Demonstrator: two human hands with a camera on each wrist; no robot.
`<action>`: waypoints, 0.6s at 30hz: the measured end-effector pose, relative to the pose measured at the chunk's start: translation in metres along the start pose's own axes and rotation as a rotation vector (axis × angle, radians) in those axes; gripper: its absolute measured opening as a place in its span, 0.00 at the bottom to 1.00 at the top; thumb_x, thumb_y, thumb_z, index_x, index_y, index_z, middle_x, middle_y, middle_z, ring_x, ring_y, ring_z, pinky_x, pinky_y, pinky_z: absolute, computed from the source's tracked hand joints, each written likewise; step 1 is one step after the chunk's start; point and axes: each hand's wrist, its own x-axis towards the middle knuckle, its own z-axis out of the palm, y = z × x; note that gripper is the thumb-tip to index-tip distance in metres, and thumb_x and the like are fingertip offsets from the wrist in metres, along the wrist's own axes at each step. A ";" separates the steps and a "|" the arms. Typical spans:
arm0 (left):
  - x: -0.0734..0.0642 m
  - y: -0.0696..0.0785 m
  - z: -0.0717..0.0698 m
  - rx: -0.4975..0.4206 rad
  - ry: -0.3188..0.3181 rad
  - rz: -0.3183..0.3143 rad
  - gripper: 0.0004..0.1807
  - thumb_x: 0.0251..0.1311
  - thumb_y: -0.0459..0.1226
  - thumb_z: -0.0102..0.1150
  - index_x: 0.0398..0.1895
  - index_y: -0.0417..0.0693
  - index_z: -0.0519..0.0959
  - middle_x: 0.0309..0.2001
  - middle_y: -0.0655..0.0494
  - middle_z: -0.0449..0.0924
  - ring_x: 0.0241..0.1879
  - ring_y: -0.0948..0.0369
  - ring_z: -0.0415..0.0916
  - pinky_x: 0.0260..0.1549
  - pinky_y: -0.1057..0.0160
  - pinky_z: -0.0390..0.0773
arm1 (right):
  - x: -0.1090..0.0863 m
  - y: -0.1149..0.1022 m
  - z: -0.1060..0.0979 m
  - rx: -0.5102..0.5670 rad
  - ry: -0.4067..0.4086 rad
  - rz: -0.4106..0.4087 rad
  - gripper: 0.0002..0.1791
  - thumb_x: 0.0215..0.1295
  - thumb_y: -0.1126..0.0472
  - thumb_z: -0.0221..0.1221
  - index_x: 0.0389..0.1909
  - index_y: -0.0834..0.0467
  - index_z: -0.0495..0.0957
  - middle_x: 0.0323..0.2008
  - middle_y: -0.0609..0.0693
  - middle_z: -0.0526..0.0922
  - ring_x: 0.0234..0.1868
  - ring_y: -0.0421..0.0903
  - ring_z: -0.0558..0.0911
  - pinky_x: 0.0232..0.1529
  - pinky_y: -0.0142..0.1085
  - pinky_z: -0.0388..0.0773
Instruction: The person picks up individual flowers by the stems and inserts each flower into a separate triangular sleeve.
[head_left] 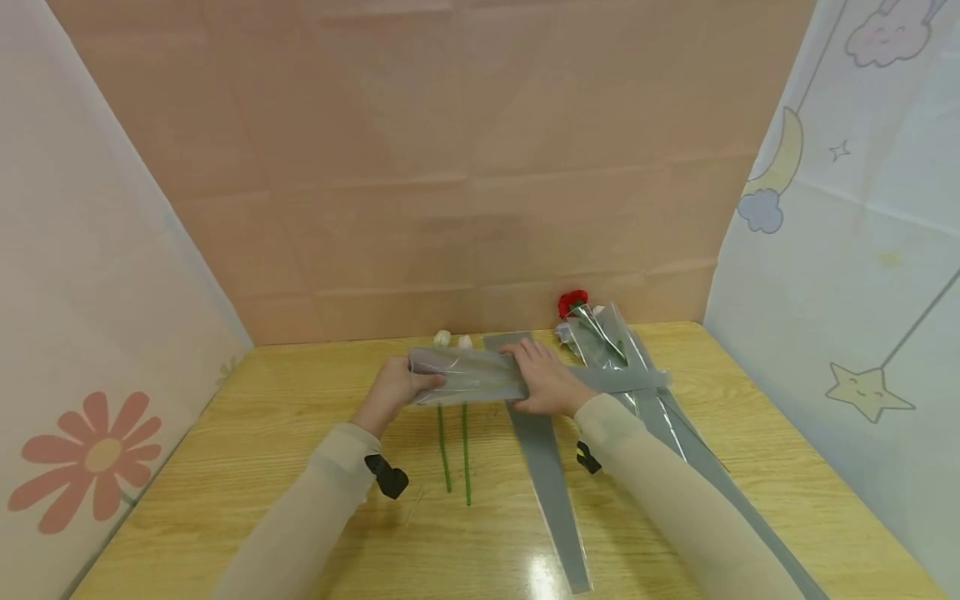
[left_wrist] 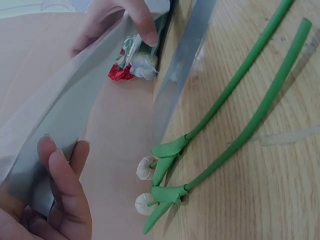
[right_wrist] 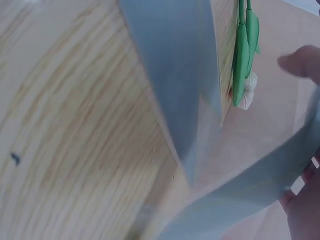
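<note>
A translucent grey flower sleeve (head_left: 480, 379) is held sideways above the table by both hands. My left hand (head_left: 392, 392) grips its left end, thumb on the near face; the left wrist view shows the fingers (left_wrist: 67, 175) curled at the sleeve's edge. Farther right, my right hand (head_left: 546, 377) holds the sleeve with fingers over its top edge, and the narrower tail (head_left: 622, 381) sticks out past that hand. Under the sleeve lie two artificial white tulips with green stems (left_wrist: 245, 135), side by side, their buds (head_left: 442, 338) toward the back. The sleeve hides their upper stems in the head view.
Another grey sleeve (head_left: 551, 492) lies flat on the wooden table (head_left: 285, 500), right of the tulips. Farther right are more sleeves (head_left: 675, 429), with a wrapped red flower (head_left: 572, 303) and a pale blue one (head_left: 564, 334) near the back wall (head_left: 465, 183).
</note>
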 end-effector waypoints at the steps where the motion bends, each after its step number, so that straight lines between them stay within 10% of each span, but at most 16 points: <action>1: 0.000 0.000 0.001 -0.002 0.002 0.000 0.20 0.54 0.43 0.71 0.46 0.40 0.80 0.44 0.45 0.83 0.39 0.55 0.80 0.37 0.59 0.79 | 0.000 0.000 0.000 0.005 -0.001 0.001 0.49 0.41 0.51 0.76 0.65 0.59 0.62 0.53 0.53 0.70 0.55 0.51 0.70 0.62 0.50 0.66; 18: -0.001 0.005 0.006 -0.145 -0.048 -0.062 0.18 0.56 0.37 0.69 0.47 0.37 0.79 0.44 0.42 0.81 0.36 0.56 0.81 0.33 0.59 0.84 | 0.001 -0.005 -0.003 0.053 0.005 0.032 0.43 0.45 0.51 0.73 0.62 0.58 0.66 0.53 0.51 0.74 0.56 0.49 0.73 0.61 0.49 0.68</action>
